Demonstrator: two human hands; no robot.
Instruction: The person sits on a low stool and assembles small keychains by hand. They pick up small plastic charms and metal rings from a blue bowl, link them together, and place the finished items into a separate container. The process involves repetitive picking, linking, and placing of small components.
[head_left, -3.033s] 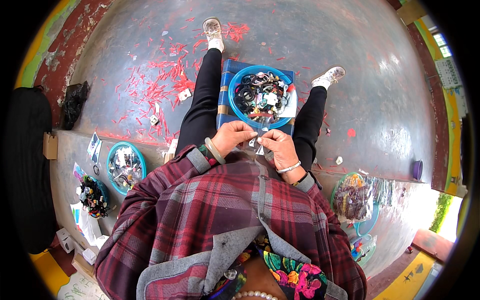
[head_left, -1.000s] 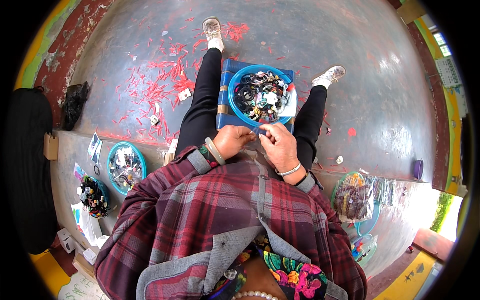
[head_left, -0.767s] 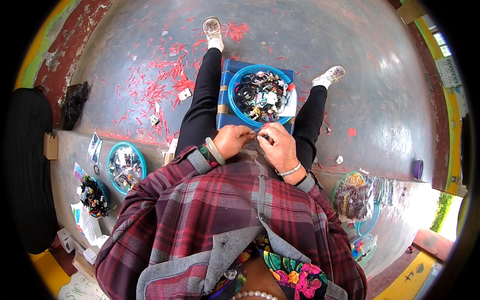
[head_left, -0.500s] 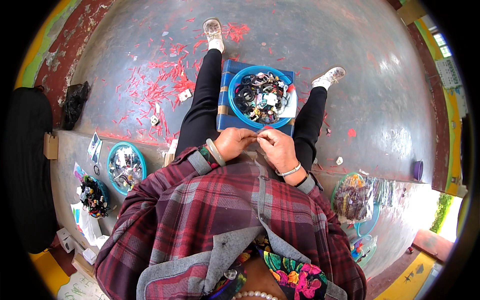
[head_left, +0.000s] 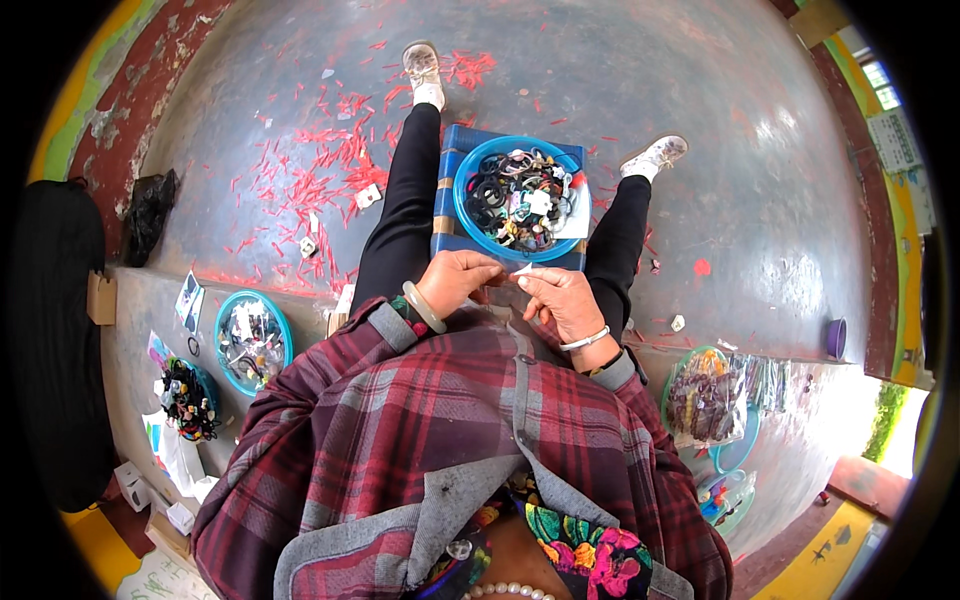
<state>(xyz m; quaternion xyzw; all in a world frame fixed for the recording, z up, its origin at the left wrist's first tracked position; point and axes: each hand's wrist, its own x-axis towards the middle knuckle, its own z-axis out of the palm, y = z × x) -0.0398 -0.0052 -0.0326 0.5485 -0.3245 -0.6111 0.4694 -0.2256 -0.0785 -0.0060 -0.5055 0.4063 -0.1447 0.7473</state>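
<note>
Scrap (head_left: 523, 269), small and white, sat mid-frame, pinched by the right hand (head_left: 565, 304), upper left of its knuckles; the left hand (head_left: 456, 281) sat just left, fingertips drawn together, on what I couldn't tell.

Makeshift workspace, concrete floor (head_left: 760, 200), peeling wall (head_left: 103, 122), basin (head_left: 460, 205) of hair ties (head_left: 490, 192)

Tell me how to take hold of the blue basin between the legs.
Take the basin by its rim, left hand at the left and right hand at the right, coming from the near side. It is round and upright, with black loops inside, so opposite grips should keep it level. Avoid the white card at the right.
</note>
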